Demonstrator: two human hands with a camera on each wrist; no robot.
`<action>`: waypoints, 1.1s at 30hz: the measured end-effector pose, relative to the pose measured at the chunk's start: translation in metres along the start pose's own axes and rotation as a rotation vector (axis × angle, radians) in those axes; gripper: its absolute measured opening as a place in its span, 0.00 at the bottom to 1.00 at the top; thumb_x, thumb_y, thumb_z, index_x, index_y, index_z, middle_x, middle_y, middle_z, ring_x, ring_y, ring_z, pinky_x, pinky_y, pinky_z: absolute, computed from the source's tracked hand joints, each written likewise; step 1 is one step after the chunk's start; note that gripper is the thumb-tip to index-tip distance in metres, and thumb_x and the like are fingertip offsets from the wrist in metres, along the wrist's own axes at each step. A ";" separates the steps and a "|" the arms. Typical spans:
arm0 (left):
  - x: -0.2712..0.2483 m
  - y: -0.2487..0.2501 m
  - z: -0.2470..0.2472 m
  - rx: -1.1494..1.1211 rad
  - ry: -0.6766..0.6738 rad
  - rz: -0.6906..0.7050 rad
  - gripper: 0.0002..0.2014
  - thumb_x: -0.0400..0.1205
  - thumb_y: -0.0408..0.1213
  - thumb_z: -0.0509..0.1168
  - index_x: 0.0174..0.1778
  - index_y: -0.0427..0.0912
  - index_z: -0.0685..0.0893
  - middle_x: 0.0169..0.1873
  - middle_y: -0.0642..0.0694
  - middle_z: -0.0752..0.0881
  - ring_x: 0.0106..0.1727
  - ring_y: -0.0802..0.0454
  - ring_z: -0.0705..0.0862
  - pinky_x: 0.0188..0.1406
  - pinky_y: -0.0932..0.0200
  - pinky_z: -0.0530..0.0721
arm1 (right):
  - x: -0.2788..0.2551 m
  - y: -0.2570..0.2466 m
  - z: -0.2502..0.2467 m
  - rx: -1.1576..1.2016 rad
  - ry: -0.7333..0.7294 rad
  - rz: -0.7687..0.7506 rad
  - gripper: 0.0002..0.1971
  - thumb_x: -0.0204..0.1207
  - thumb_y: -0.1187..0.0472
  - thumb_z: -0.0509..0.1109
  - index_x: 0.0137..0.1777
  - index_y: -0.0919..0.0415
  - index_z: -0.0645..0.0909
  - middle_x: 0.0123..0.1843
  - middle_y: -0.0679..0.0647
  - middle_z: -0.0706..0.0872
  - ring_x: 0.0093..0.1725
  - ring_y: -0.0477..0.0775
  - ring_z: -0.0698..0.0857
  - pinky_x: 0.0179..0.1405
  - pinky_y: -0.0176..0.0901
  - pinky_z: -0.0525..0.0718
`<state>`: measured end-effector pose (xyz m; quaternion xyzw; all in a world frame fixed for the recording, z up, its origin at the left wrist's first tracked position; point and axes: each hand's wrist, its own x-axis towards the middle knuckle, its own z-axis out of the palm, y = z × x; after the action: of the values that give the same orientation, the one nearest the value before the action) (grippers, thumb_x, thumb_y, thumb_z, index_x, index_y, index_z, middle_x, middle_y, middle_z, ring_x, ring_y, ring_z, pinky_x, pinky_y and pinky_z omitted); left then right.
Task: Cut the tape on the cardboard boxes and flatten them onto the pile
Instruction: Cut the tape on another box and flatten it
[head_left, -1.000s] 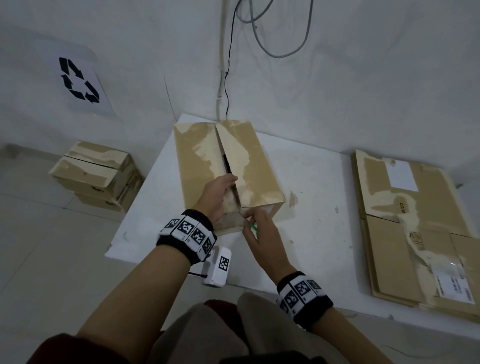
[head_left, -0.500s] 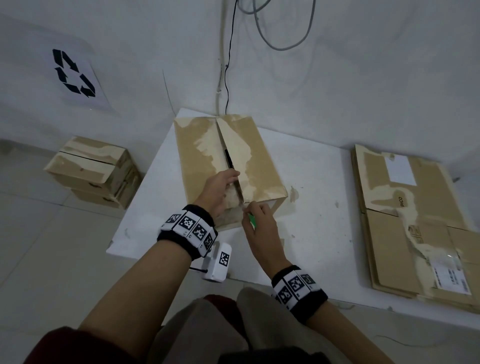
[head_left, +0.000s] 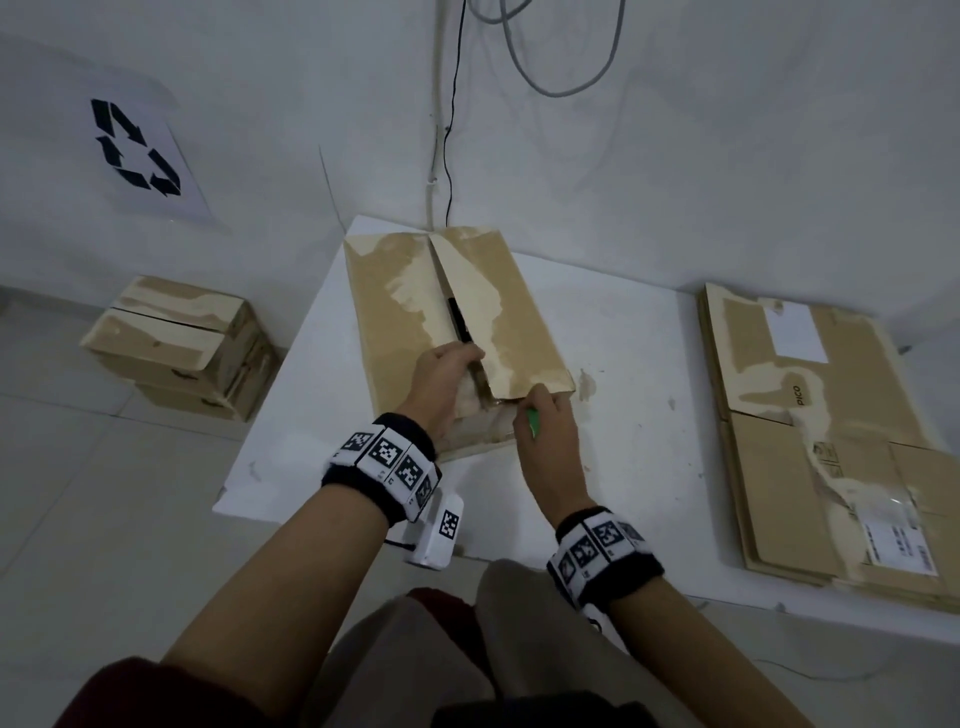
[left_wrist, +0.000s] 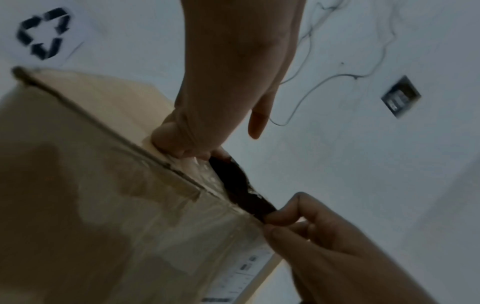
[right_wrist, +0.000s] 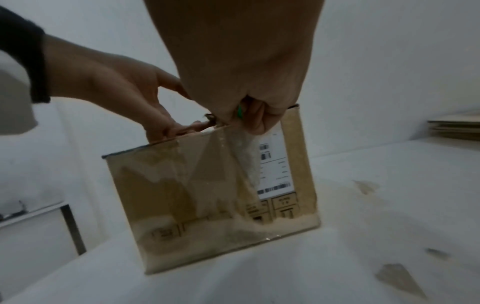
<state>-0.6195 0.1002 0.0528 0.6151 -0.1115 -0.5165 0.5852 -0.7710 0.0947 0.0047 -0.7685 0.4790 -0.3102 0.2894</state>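
- At the lower centre of the head view, the right hand (head_left: 545, 431) curls round a green-handled cutter (head_left: 533, 423) at the near top edge of the cardboard box (head_left: 400, 332); the blade itself is hidden.
- Just left of it, the left hand (head_left: 447, 384) presses down on the left flap, fingertips hooked at the opened seam (head_left: 460, 327).
- To finish well, I judge the blade should run shallow through the clear tape (right_wrist: 228, 164) over the near face, away from the left fingers, while that hand steadies the box against sliding on the white table (head_left: 623, 364).
- Against the earlier frames, the grips match; the right hand sits slightly lower on the near edge, and the box appears lower in frame.
- At the right, the pile (head_left: 831, 441) of flattened boxes waits well apart.
- At the far left, two sealed boxes (head_left: 182, 343) stand stacked on the floor.
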 end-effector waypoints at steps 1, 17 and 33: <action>0.004 -0.002 0.002 0.055 0.004 0.028 0.15 0.78 0.39 0.71 0.55 0.32 0.83 0.48 0.46 0.84 0.48 0.50 0.82 0.39 0.66 0.79 | -0.002 0.005 -0.004 -0.011 0.003 -0.016 0.03 0.83 0.69 0.62 0.48 0.62 0.73 0.48 0.54 0.74 0.43 0.39 0.73 0.39 0.25 0.72; 0.042 0.021 -0.035 1.261 -0.258 0.278 0.18 0.77 0.40 0.71 0.62 0.56 0.78 0.56 0.48 0.83 0.68 0.41 0.75 0.71 0.43 0.67 | 0.020 0.036 -0.067 0.121 0.273 0.053 0.05 0.84 0.64 0.65 0.56 0.57 0.80 0.57 0.52 0.77 0.53 0.36 0.78 0.51 0.23 0.75; 0.007 -0.010 0.032 1.600 -0.362 0.523 0.46 0.59 0.73 0.72 0.64 0.43 0.74 0.61 0.44 0.75 0.64 0.44 0.69 0.65 0.47 0.63 | 0.027 0.049 -0.084 0.307 0.060 0.290 0.02 0.81 0.59 0.72 0.47 0.52 0.86 0.49 0.50 0.88 0.53 0.53 0.88 0.50 0.42 0.87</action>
<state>-0.6455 0.0786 0.0485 0.7052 -0.6717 -0.2215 0.0491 -0.8522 0.0387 0.0272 -0.6288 0.5401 -0.3573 0.4304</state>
